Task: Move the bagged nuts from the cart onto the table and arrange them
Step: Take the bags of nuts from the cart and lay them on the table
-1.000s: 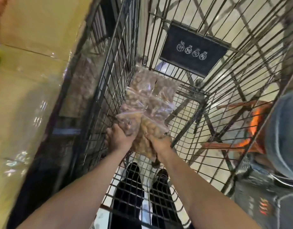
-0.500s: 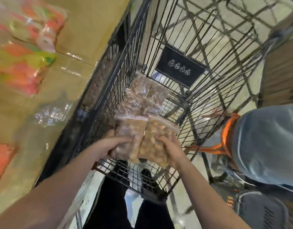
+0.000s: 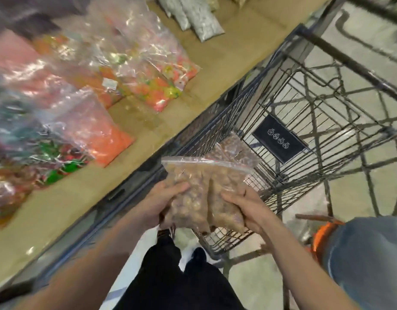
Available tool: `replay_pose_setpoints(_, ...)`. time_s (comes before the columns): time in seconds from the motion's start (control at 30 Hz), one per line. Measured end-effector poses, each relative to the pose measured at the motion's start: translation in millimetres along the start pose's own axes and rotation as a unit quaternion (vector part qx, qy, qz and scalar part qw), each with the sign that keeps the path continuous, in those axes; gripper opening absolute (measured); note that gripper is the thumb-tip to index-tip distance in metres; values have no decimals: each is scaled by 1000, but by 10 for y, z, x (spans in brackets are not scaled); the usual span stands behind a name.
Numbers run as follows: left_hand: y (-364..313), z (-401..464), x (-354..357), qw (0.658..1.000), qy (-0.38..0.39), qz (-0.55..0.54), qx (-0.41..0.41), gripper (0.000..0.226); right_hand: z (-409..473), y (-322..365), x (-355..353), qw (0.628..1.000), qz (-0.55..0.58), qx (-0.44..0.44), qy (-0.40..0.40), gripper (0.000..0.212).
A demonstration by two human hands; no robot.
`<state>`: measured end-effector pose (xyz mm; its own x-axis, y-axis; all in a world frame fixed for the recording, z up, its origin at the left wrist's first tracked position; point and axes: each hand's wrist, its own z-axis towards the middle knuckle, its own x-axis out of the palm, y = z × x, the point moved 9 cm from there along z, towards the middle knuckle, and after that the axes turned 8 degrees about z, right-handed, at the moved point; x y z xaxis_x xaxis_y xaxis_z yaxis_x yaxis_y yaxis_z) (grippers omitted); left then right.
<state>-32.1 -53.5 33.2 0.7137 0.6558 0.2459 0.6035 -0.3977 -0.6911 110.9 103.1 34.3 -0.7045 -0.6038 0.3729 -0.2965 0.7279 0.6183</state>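
Note:
Two clear zip bags of brown nuts [image 3: 200, 189] are held up side by side above the near end of the wire cart [image 3: 304, 121]. My left hand [image 3: 161, 202] grips the left bag from its outer side. My right hand [image 3: 244, 209] grips the right bag from the right. More bagged nuts [image 3: 235, 146] lie lower in the cart, against its left wall. The tan table [image 3: 215, 54] runs along the cart's left side.
Bags of colourful sweets [image 3: 148, 70] and an orange bag [image 3: 108, 135] cover the table's left part; grey bags [image 3: 202, 21] lie at its far end. A person in blue [image 3: 367, 260] stands close on the right. My dark trousers and shoes are below.
Both hands have lifted the two bags out of the cart's bottom to above its near rim. The view has swung left, bringing the table and its bags into sight.

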Motion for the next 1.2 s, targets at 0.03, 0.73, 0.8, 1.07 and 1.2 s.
replay_pose_setpoints(0.03,-17,-153,-95,999,-25,-16,14,56,-49,10,148,1000,-25,-1,10,47)
replay_pose_setpoints(0.73,1461,-4021,-3389,877,-355,-246,212,55,-859,-2293,4238,910,-281,97,288,78)
replay_pose_setpoints(0.8,1698,-4370,-3696,859,-378,-268,216,62,-993,-2628,4585,908,-270,107,301,65)
replay_pose_setpoints(1.07,2045,-5242,-4458,826,-410,-287,261,81,-1358,-3514,5591,891,-292,128,322,84)
replay_pose_setpoints(1.2,2137,-5308,-4815,803,-429,-318,263,76,-1279,-3623,5970,883,-314,117,330,78)
